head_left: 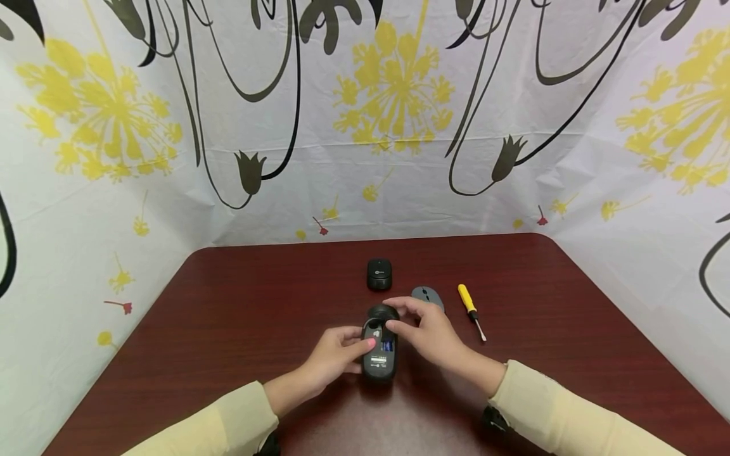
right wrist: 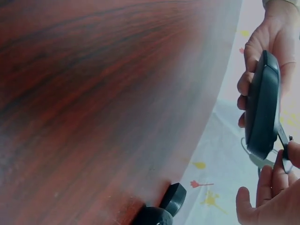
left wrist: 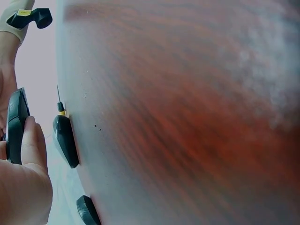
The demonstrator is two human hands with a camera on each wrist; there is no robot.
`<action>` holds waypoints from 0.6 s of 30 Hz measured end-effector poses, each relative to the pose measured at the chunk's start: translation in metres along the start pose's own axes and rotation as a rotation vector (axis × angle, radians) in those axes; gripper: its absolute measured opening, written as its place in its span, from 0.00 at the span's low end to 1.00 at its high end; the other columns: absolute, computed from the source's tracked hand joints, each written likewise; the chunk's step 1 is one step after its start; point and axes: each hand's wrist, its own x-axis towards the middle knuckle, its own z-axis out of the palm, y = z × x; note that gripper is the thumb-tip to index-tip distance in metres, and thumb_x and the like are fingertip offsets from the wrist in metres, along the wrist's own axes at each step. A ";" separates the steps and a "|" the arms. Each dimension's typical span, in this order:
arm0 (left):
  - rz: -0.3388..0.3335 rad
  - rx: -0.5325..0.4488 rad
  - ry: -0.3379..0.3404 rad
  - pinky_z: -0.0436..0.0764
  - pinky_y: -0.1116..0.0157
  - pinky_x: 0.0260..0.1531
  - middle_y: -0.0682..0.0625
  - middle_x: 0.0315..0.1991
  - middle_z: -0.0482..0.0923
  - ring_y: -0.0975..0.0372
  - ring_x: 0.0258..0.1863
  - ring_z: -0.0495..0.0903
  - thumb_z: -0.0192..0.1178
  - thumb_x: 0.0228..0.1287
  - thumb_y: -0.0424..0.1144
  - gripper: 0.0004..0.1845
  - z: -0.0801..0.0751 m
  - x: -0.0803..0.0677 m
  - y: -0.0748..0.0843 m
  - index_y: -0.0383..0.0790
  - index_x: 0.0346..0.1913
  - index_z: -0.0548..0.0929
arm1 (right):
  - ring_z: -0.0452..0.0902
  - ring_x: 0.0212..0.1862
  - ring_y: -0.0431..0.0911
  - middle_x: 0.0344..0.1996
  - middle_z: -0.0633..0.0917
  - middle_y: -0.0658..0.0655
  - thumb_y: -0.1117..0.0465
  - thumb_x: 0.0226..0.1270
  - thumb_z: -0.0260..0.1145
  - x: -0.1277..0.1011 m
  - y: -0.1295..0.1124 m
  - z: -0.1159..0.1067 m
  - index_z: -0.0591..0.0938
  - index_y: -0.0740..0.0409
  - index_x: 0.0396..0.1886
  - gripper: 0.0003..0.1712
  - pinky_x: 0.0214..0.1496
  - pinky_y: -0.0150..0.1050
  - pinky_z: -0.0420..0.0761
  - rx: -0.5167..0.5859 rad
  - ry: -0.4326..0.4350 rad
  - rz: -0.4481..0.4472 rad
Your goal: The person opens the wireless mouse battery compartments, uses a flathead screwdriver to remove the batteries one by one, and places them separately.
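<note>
Dark red wood-grain table (head_left: 239, 329) fills the lower view, walled on three sides by a white sheet printed with yellow flowers and black stems (head_left: 393, 95).

Nearest the person, a black oval computer mouse (head_left: 379, 351) is held belly-up just above the tabletop, between both hands. The left hand (head_left: 333, 354) grips its left edge with curled fingers and thumb. The right hand (head_left: 430, 332) curls over the far end, fingertips pinching at the open battery bay, where a grey recess and a small blue part show. The mouse's long axis runs straight away from the person, the opened end pointing toward the back wall and the label end toward the body; the right wrist view shows it edge-on, clear of the wood.

Judging from this, the underside is already exposed and its cover seems to be off; the work inside the bay looks unfinished, and closing up remains.

Just beyond the right hand lies a grey rounded mouse shell (head_left: 428, 296). Beside it, a yellow-handled screwdriver (head_left: 471, 310) lies untouched, tip toward the person. Farthest back sits a small black rounded cover piece with a white logo (head_left: 379, 274).
</note>
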 end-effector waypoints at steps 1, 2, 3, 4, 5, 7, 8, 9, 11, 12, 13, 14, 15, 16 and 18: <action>0.000 0.001 0.001 0.85 0.58 0.37 0.37 0.46 0.83 0.55 0.40 0.85 0.61 0.68 0.37 0.23 0.000 0.000 0.000 0.22 0.58 0.74 | 0.75 0.33 0.50 0.31 0.82 0.50 0.62 0.63 0.70 0.001 0.000 -0.001 0.82 0.54 0.54 0.18 0.32 0.35 0.77 0.021 -0.002 0.016; -0.005 -0.002 0.005 0.85 0.58 0.37 0.37 0.46 0.83 0.55 0.40 0.85 0.61 0.68 0.37 0.23 0.000 0.000 0.001 0.22 0.58 0.74 | 0.75 0.34 0.50 0.31 0.82 0.51 0.62 0.64 0.70 0.001 0.000 -0.001 0.82 0.54 0.54 0.18 0.33 0.35 0.77 0.034 -0.002 0.034; -0.005 -0.002 0.007 0.85 0.58 0.37 0.37 0.46 0.82 0.55 0.40 0.85 0.61 0.68 0.37 0.23 0.000 0.000 0.001 0.22 0.59 0.74 | 0.76 0.35 0.51 0.31 0.82 0.52 0.62 0.64 0.70 0.002 -0.001 -0.002 0.82 0.54 0.54 0.18 0.34 0.35 0.78 0.049 -0.004 0.052; -0.007 -0.003 0.010 0.85 0.58 0.37 0.37 0.46 0.82 0.55 0.40 0.85 0.61 0.68 0.37 0.24 -0.001 0.000 0.001 0.22 0.59 0.74 | 0.76 0.36 0.50 0.31 0.82 0.52 0.62 0.64 0.69 0.003 -0.001 -0.003 0.82 0.55 0.54 0.18 0.35 0.35 0.78 0.064 -0.004 0.069; -0.007 -0.004 0.012 0.85 0.57 0.37 0.37 0.46 0.82 0.55 0.40 0.85 0.61 0.68 0.37 0.24 -0.001 0.000 0.001 0.22 0.59 0.74 | 0.77 0.38 0.50 0.31 0.81 0.53 0.62 0.65 0.69 0.003 -0.002 -0.004 0.82 0.55 0.54 0.18 0.36 0.36 0.79 0.081 -0.004 0.085; -0.010 -0.006 0.017 0.85 0.57 0.37 0.37 0.46 0.82 0.54 0.39 0.85 0.61 0.68 0.37 0.24 -0.002 0.000 0.000 0.22 0.59 0.74 | 0.77 0.39 0.49 0.33 0.82 0.54 0.62 0.66 0.68 0.004 -0.004 -0.007 0.82 0.55 0.55 0.18 0.38 0.37 0.79 0.104 -0.004 0.122; -0.013 -0.004 0.021 0.85 0.58 0.37 0.37 0.46 0.82 0.55 0.39 0.85 0.61 0.68 0.37 0.24 -0.002 0.000 0.000 0.22 0.59 0.74 | 0.78 0.40 0.50 0.33 0.82 0.55 0.63 0.66 0.67 0.004 -0.005 -0.008 0.82 0.55 0.55 0.18 0.38 0.37 0.79 0.117 -0.004 0.138; -0.014 0.000 0.023 0.85 0.58 0.36 0.37 0.46 0.82 0.55 0.38 0.85 0.61 0.68 0.37 0.24 -0.002 0.000 0.000 0.22 0.59 0.74 | 0.78 0.40 0.50 0.34 0.82 0.55 0.63 0.67 0.67 0.004 -0.007 -0.010 0.81 0.56 0.56 0.18 0.39 0.38 0.80 0.132 -0.007 0.153; -0.010 0.006 0.028 0.85 0.58 0.36 0.37 0.45 0.83 0.55 0.38 0.85 0.61 0.68 0.37 0.24 -0.003 -0.001 0.000 0.22 0.59 0.74 | 0.79 0.41 0.52 0.35 0.82 0.57 0.64 0.68 0.65 0.003 -0.009 -0.014 0.80 0.57 0.57 0.18 0.38 0.38 0.80 0.162 -0.014 0.181; -0.009 0.008 0.031 0.85 0.58 0.35 0.37 0.45 0.83 0.55 0.38 0.85 0.62 0.68 0.37 0.24 -0.003 -0.001 0.001 0.22 0.59 0.74 | 0.79 0.40 0.52 0.36 0.82 0.57 0.64 0.68 0.65 0.003 -0.010 -0.016 0.80 0.58 0.58 0.19 0.38 0.38 0.80 0.174 -0.021 0.195; -0.006 0.010 0.033 0.85 0.58 0.35 0.37 0.45 0.83 0.55 0.38 0.85 0.62 0.68 0.37 0.24 -0.003 -0.002 0.001 0.22 0.59 0.74 | 0.79 0.40 0.52 0.37 0.82 0.58 0.64 0.69 0.64 0.003 -0.010 -0.018 0.79 0.59 0.59 0.19 0.37 0.38 0.80 0.185 -0.028 0.209; -0.003 0.011 0.034 0.85 0.58 0.35 0.37 0.45 0.83 0.55 0.38 0.85 0.62 0.68 0.37 0.24 -0.004 -0.002 0.001 0.22 0.59 0.74 | 0.79 0.40 0.52 0.37 0.82 0.59 0.65 0.69 0.64 0.003 -0.010 -0.019 0.79 0.60 0.59 0.20 0.38 0.39 0.81 0.203 -0.034 0.221; 0.000 0.012 0.035 0.85 0.58 0.35 0.37 0.45 0.82 0.55 0.38 0.85 0.62 0.68 0.37 0.24 -0.004 -0.002 0.001 0.21 0.59 0.74 | 0.80 0.40 0.52 0.37 0.81 0.59 0.65 0.69 0.63 0.002 -0.010 -0.021 0.78 0.61 0.60 0.20 0.38 0.39 0.82 0.217 -0.042 0.235; 0.000 0.011 0.037 0.85 0.58 0.35 0.36 0.46 0.82 0.55 0.38 0.85 0.62 0.67 0.37 0.24 -0.005 -0.002 0.001 0.21 0.59 0.74 | 0.80 0.40 0.52 0.38 0.81 0.60 0.65 0.70 0.63 0.001 -0.010 -0.023 0.77 0.62 0.61 0.21 0.39 0.40 0.82 0.230 -0.050 0.247; -0.004 0.009 0.039 0.85 0.58 0.35 0.36 0.46 0.82 0.55 0.38 0.85 0.62 0.67 0.37 0.24 -0.006 -0.002 0.001 0.21 0.59 0.74 | 0.82 0.39 0.52 0.38 0.79 0.61 0.66 0.70 0.62 0.000 -0.009 -0.027 0.76 0.63 0.62 0.21 0.42 0.43 0.83 0.253 -0.063 0.266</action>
